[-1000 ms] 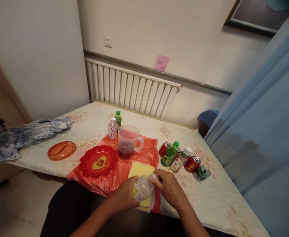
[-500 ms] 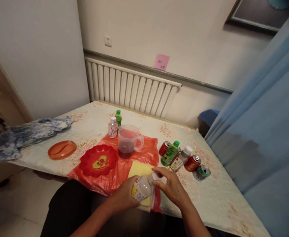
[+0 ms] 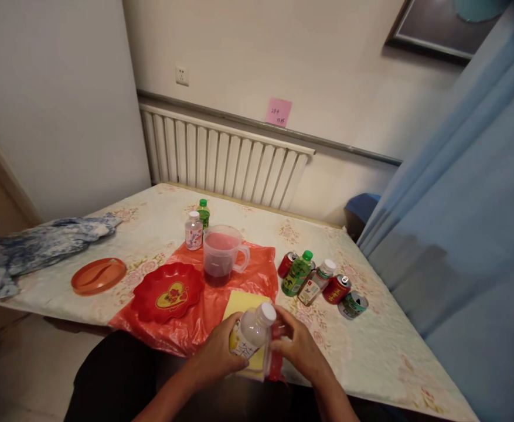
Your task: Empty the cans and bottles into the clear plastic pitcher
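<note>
My left hand [image 3: 217, 350] is wrapped round a clear plastic bottle [image 3: 248, 334] with a white cap and a label with yellow fruit. The bottle is tilted, its cap towards the upper right. Beside the cap, my right hand [image 3: 298, 346] has its fingers curved and apart, with nothing between them. Under the bottle lies a folded yellow cloth [image 3: 238, 300] on a red plastic sheet [image 3: 263, 264]. A clear measuring jug [image 3: 218, 264] holding dark liquid stands beyond the cloth. To its left sits a red scalloped plate [image 3: 146, 293].
Several drink containers stand at the right, including a green-capped bottle [image 3: 298, 274] and an open green can [image 3: 353, 305]. A white-capped bottle [image 3: 194, 232] and a small green bottle [image 3: 204, 213] stand behind the jug. An orange lid [image 3: 98, 276] and patterned fabric [image 3: 54, 243] lie at the left.
My right hand has come off the white cap and moved slightly right, its fingers opening. The bottle in my left hand has become a little more upright. The view has shifted slightly.
</note>
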`<state>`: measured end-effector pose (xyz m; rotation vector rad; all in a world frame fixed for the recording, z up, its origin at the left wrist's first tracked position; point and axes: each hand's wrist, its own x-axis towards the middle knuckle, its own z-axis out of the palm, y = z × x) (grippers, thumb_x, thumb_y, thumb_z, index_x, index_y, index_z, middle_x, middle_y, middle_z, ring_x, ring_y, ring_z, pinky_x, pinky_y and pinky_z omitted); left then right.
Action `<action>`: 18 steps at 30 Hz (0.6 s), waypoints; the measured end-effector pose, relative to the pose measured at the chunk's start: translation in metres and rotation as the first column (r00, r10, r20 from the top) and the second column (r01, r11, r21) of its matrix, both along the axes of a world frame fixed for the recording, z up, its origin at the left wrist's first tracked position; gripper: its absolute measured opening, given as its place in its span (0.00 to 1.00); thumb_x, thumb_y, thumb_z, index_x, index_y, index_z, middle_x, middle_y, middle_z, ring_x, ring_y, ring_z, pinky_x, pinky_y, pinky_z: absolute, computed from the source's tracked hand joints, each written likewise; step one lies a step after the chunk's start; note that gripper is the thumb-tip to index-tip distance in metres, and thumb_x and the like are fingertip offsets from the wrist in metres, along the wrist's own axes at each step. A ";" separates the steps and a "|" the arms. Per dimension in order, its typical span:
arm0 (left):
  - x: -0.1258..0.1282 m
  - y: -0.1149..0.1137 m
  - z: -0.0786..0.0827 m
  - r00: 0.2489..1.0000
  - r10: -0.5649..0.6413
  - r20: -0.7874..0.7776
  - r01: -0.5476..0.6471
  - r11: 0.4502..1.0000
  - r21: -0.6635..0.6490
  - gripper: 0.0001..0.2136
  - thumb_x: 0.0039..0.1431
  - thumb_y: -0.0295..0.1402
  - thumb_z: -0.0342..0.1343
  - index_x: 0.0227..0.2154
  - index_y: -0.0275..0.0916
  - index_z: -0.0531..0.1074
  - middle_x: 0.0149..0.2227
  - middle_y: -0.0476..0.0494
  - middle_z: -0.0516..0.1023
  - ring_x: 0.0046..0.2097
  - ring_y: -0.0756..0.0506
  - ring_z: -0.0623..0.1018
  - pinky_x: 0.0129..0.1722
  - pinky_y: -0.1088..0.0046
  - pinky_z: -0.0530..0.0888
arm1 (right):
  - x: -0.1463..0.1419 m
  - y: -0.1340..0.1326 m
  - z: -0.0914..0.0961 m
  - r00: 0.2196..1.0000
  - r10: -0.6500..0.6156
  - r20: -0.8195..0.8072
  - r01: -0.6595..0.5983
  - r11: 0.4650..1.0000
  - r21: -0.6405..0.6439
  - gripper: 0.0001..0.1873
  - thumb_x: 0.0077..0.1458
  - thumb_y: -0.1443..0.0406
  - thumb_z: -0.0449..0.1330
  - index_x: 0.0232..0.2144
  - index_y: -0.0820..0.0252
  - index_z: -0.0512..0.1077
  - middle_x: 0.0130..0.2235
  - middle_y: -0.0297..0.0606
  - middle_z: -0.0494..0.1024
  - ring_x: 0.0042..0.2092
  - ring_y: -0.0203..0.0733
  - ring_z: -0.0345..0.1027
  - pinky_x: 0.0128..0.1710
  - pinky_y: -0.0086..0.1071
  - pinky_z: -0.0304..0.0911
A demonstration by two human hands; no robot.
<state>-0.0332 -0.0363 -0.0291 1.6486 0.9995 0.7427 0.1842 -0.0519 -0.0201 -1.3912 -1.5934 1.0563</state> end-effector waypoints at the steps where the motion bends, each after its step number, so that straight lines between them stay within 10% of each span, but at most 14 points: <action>1: 0.002 0.000 0.000 1.000 -0.001 0.013 0.001 1.000 -0.001 0.33 0.37 0.22 0.59 0.52 0.42 0.64 0.50 0.47 0.75 0.49 0.42 0.74 0.47 0.70 0.71 | -0.003 -0.003 -0.004 1.000 0.006 -0.005 -0.007 1.000 -0.029 0.37 0.39 0.69 0.66 0.55 0.58 0.67 0.44 0.39 0.78 0.40 0.43 0.71 0.42 0.37 0.68; 9: 0.022 0.003 -0.008 0.985 -0.089 0.146 0.088 0.996 0.013 0.34 0.44 0.41 0.68 0.54 0.43 0.63 0.53 0.44 0.74 0.51 0.40 0.74 0.51 0.67 0.71 | -0.027 -0.020 -0.008 0.982 -0.069 -0.177 0.055 0.995 -0.082 0.30 0.35 0.69 0.69 0.45 0.58 0.72 0.39 0.35 0.80 0.42 0.46 0.74 0.41 0.36 0.69; 18: 0.054 0.011 -0.024 0.970 -0.176 0.169 0.166 0.984 0.067 0.38 0.45 0.41 0.66 0.60 0.40 0.59 0.57 0.40 0.71 0.54 0.38 0.73 0.55 0.62 0.70 | -0.008 -0.022 -0.019 0.939 -0.242 -0.243 0.245 0.969 -0.019 0.26 0.36 0.72 0.63 0.42 0.58 0.72 0.39 0.34 0.81 0.40 0.45 0.75 0.41 0.35 0.70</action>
